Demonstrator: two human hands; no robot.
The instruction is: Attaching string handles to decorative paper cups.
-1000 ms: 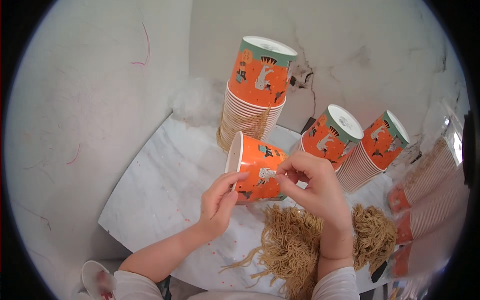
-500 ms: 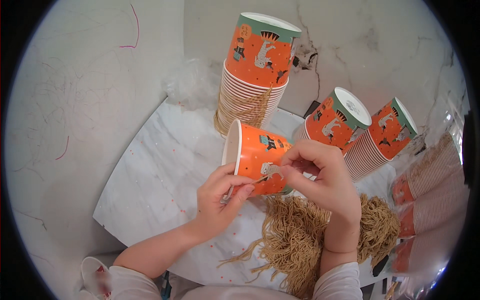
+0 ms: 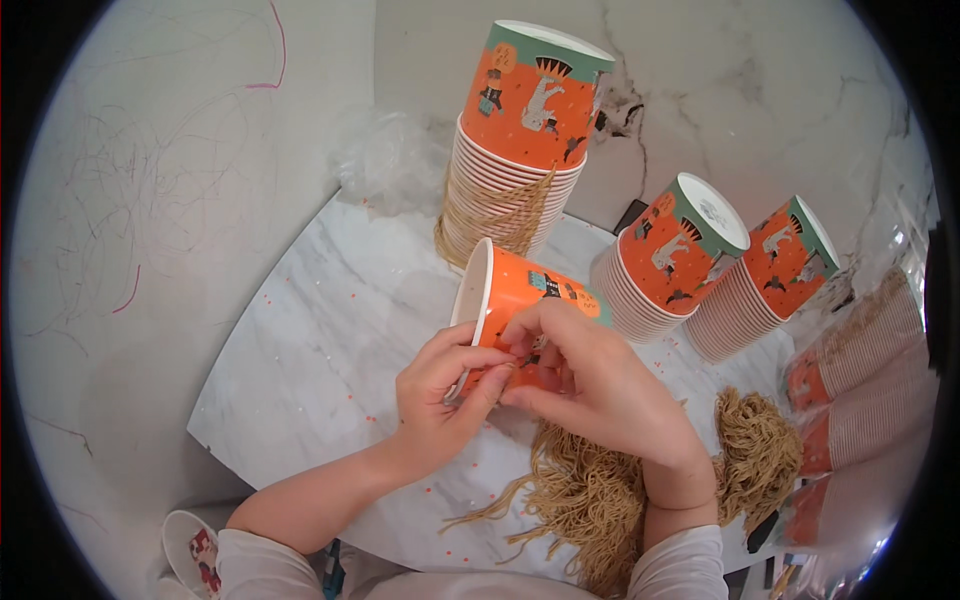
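An orange paper cup (image 3: 517, 283) with a green base lies tilted on its side, its white rim facing left. My left hand (image 3: 437, 398) is closed on the cup's rim, thumb and forefinger pressed together at the cup's near side. Close against those fingertips, my right hand (image 3: 607, 387) is bent over the cup in a pinch. The thin tan string between the two hands is mostly hidden by the fingers now. Below my right forearm a loose bundle of tan string (image 3: 588, 487) spills over the table.
Behind the cup rises a tall stack of orange cups (image 3: 530, 105), tan string draped around it. Two shorter cup stacks (image 3: 680, 245) (image 3: 778, 265) stand to the right. Plastic-wrapped cups (image 3: 865, 375) lie at the far right beside another string bundle (image 3: 757, 455). The marbled table (image 3: 300, 370) has small orange specks.
My right hand has moved left along the cup to meet my left fingertips. The string stretched between the hands before is now mostly covered. My left hand keeps its hold.
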